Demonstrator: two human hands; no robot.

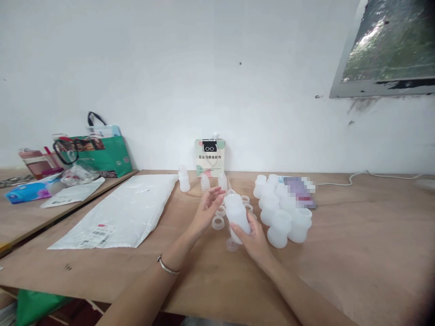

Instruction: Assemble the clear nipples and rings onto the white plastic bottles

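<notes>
White wall, marked with a few dark spots, is standing behind a brown wooden table. The right hand is gripping a translucent white bottle from its right side, thumb lying across the near face, forearm reaching in from the lower right. The bottle is leaning slightly over the table's middle. The left hand is hovering beside the bottle's clear top, loosely open, fingers slightly curling; whether it is touching cannot be told. A metallic bracelet is circling the left wrist. Ring-shaped plastic collars are lying around the bottle, a clear round cap near its base. Waisted, open-mouthed, frosted containers are clustering upright to the right. A creased white plastic mailer is lying flat to the left.
</notes>
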